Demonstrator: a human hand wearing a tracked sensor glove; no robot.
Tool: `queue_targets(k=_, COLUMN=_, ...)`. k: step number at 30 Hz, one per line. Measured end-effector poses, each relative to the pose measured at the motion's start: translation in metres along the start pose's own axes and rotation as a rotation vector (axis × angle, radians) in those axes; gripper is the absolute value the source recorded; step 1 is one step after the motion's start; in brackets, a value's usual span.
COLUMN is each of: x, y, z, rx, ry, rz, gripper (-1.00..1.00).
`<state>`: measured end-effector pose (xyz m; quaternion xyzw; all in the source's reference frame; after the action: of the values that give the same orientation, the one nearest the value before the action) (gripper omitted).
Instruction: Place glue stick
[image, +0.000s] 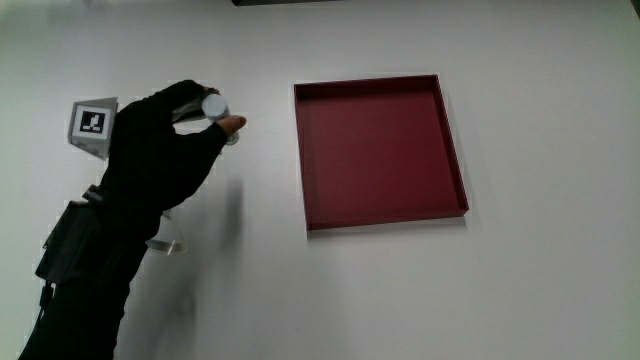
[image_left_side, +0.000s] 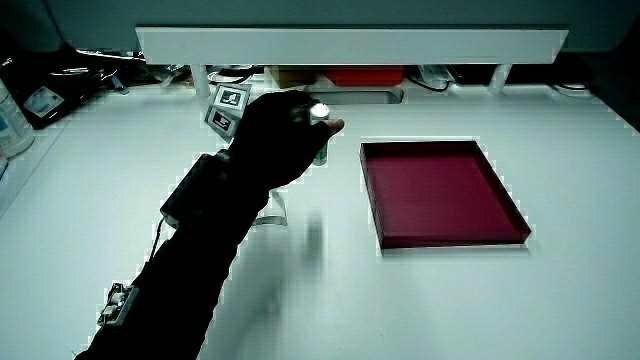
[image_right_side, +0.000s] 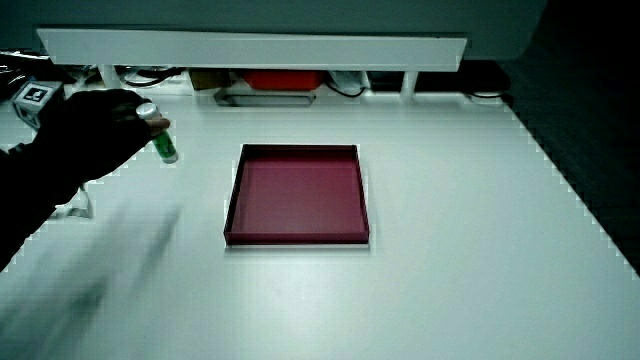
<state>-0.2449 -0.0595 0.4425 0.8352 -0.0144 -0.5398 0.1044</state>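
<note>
The hand (image: 165, 140) in its black glove is held above the white table (image: 400, 290), beside the dark red tray (image: 380, 150). Its fingers are curled around a glue stick (image: 217, 108) with a white cap and a green body (image_right_side: 165, 148). The stick hangs roughly upright, cap up, and clear of the table in both side views (image_left_side: 319, 128). The patterned cube (image: 92, 124) sits on the back of the hand. The tray (image_left_side: 440, 192) is shallow, square, and holds nothing; it shows in both side views (image_right_side: 300, 192).
A low white partition (image_left_side: 350, 45) runs along the table's edge farthest from the person, with cables and small items under it. The forearm (image_left_side: 190, 270) reaches in from the person's edge of the table.
</note>
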Motion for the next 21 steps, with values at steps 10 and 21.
queue_targets(k=10, x=-0.039, y=-0.008, z=0.015, rx=0.068, ry=0.058, rz=0.081, gripper=0.00)
queue_targets(k=21, x=-0.072, y=-0.013, z=0.013, rx=0.078, ry=0.085, rz=0.121, gripper=0.00)
